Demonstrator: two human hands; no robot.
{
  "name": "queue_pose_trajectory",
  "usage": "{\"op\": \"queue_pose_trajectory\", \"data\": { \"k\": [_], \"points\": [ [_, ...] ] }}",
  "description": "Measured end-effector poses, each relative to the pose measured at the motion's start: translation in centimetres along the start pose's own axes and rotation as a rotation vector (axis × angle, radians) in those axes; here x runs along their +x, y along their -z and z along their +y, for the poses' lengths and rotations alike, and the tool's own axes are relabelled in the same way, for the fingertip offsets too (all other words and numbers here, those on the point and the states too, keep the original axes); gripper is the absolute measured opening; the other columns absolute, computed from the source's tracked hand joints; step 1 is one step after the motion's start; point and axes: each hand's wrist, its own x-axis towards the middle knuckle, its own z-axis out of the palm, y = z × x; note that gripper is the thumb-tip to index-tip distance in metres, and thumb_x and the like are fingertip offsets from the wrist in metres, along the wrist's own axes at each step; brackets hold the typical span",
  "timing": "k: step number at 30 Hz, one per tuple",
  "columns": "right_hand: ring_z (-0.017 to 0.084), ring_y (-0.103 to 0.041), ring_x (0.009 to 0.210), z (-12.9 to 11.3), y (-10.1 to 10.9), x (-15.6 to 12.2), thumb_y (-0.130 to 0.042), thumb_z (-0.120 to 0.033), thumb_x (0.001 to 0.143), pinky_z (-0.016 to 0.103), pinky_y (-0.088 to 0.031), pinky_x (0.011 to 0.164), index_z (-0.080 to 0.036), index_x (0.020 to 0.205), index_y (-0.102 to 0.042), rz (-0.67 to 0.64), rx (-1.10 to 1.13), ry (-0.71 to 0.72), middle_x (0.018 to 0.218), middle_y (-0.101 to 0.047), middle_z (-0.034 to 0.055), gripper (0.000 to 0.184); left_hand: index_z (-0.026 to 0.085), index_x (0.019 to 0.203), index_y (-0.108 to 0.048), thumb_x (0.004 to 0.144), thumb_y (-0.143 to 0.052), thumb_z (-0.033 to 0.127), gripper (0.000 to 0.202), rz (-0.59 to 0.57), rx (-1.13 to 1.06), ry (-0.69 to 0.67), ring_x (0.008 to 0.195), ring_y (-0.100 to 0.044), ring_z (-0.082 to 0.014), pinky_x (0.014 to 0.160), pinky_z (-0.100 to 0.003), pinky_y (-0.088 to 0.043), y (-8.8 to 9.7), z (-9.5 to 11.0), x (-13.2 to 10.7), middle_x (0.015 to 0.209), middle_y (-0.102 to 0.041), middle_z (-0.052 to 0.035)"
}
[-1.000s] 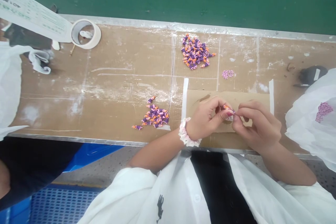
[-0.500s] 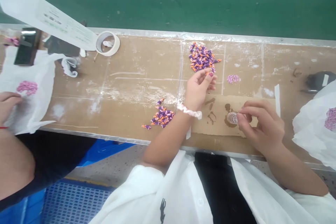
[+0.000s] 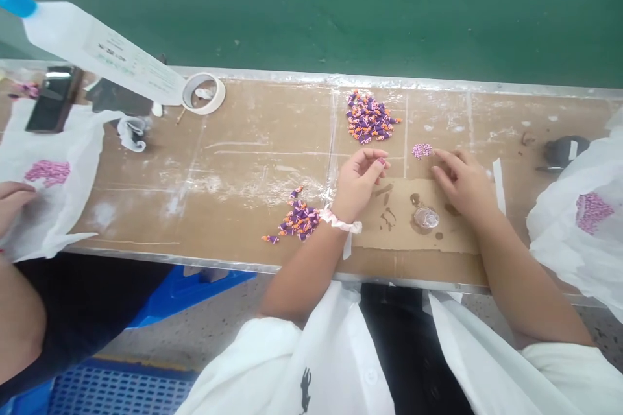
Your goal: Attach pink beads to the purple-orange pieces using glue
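Head view: nearest is the wearer's white shirt over a black top, with a blue perforated surface low on the left. Beyond the near edge of the cardboard-covered table lies a cardboard sheet, marked with dark, wet-looking spots; a small clear round dish rests on its right half. Left of the sheet sits the near pile of purple-and-orange figures, one figure lying apart on its near left side and another just beyond it.

Well to the left, a co-worker's hand is at a white sheet bearing pink bits.

Farther in, the left hand, a pale scrunchie at its wrist, is by the sheet's far left corner, fingers loosely bent, thumb slightly apart from the forefinger, nothing visible between them. The right hand is spread wider, and nothing shows in its grasp; its forefinger reaches the right side of a small cluster of pink-and-purple bits, though whether it touches one I cannot tell.

Beyond and left of that cluster lies the far pile of figures. Far left are a tape roll and a white bottle.
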Motion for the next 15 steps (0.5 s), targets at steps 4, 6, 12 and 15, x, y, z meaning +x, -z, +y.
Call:
{"op": "queue_pose_trajectory", "data": {
  "k": [4, 6, 12, 15],
  "points": [
    [0.024, -0.062, 0.081, -0.3, -0.2, 0.2, -0.05, -0.034, 0.094, 0.037, -0.051, 0.068, -0.022, 0.122, -0.067, 0.006, -0.05, 0.085, 0.104, -0.064, 0.0103, 0.034, 0.016, 0.086, -0.063, 0.079, -0.067, 0.023, 0.01, -0.014, -0.01, 0.037, 0.061, -0.054, -0.0051, 0.057, -0.017, -0.044, -0.2, 0.3, -0.4, 0.074, -0.065, 0.0011],
    [0.024, -0.063, 0.082, -0.5, -0.3, 0.1, -0.051, -0.033, 0.095, 0.036, -0.051, 0.066, -0.022, 0.118, -0.07, 0.026, -0.055, 0.113, 0.103, -0.064, 0.0101, 0.032, 0.016, 0.085, -0.063, 0.079, -0.067, 0.022, 0.009, -0.021, -0.02, 0.055, 0.06, -0.054, -0.0048, 0.057, -0.017, -0.044, -0.3, 0.4, -0.6, 0.074, -0.064, 0.0013],
    [0.021, -0.064, 0.078, 0.5, -0.6, -0.4, -0.055, -0.026, 0.092, 0.034, -0.052, 0.065, -0.023, 0.099, -0.075, 0.143, 0.032, 0.09, 0.097, -0.067, 0.0065, 0.021, 0.016, 0.085, -0.063, 0.079, -0.067, 0.022, 0.01, -0.026, -0.043, 0.079, 0.059, -0.053, -0.004, 0.056, -0.016, -0.043, -0.4, 0.5, -0.7, 0.073, -0.064, 0.0014],
    [0.021, -0.064, 0.077, 1.1, -0.6, -0.4, -0.056, -0.025, 0.091, 0.035, -0.052, 0.067, -0.024, 0.091, -0.074, 0.185, 0.068, 0.048, 0.092, -0.068, 0.0046, 0.018, 0.015, 0.085, -0.063, 0.079, -0.067, 0.022, 0.01, -0.03, -0.042, 0.084, 0.059, -0.053, -0.0039, 0.056, -0.016, -0.044, -0.3, 0.4, -0.8, 0.074, -0.064, 0.001]
  ]
}}
